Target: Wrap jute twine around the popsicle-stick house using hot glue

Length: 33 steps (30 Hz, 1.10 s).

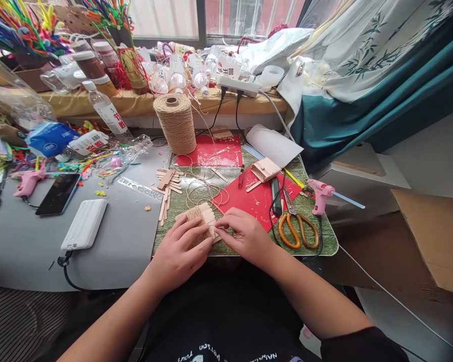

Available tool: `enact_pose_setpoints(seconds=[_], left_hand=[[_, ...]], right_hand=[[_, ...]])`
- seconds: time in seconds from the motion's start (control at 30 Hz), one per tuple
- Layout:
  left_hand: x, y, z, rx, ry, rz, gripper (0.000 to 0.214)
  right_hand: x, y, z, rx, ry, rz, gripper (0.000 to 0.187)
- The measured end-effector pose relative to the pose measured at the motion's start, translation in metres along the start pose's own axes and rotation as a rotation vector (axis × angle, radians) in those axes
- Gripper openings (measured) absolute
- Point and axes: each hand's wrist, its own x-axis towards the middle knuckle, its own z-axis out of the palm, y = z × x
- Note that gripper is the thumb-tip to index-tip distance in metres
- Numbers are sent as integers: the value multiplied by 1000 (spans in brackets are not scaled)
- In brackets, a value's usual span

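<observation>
Bare gray tabletop (126, 239) gives me passage between white power bank (84, 224) and left hand (183, 247); a tall twine spool (175, 128) blocks ahead, orange-handled scissors (292, 209) and a pink glue gun (320, 193) the right.

1. Right here, "NASA" begins one line across my black shirt (226, 317); "Person" shows too, its neighbours blurred.
2. Over on the bottle (109, 111), red Chinese characters, too small for certain reading!

You're in a craft corner by a window (166, 19): twine (177, 128), scissors (292, 210) and glue guns (320, 196) (both pink) dot your worktop (124, 256), pipe cleaners (20, 25) the sill (139, 105).
</observation>
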Motion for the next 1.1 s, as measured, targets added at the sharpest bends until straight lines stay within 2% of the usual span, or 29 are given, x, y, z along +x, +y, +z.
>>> enact_pose_setpoints(seconds=[0.23, 0.43, 0.67, 1.0, 1.1], left_hand=[[-1, 0, 2, 0, 28, -3, 44], [0, 0, 2, -2, 56, -9, 42], [-1, -1, 5, -23, 68, -5, 42], [0, -1, 3, -28, 62, -19, 40], [0, -1, 3, -35, 58, -15, 37]], right_hand=[[14, 3, 2, -26, -78, -12, 9], [21, 2, 2, -18, -135, 57, 12], [22, 1, -1, 42, -166, 175, 10], [24, -3, -6, 93, -183, 232, 9], [22, -4, -7, 69, -198, 203, 9]])
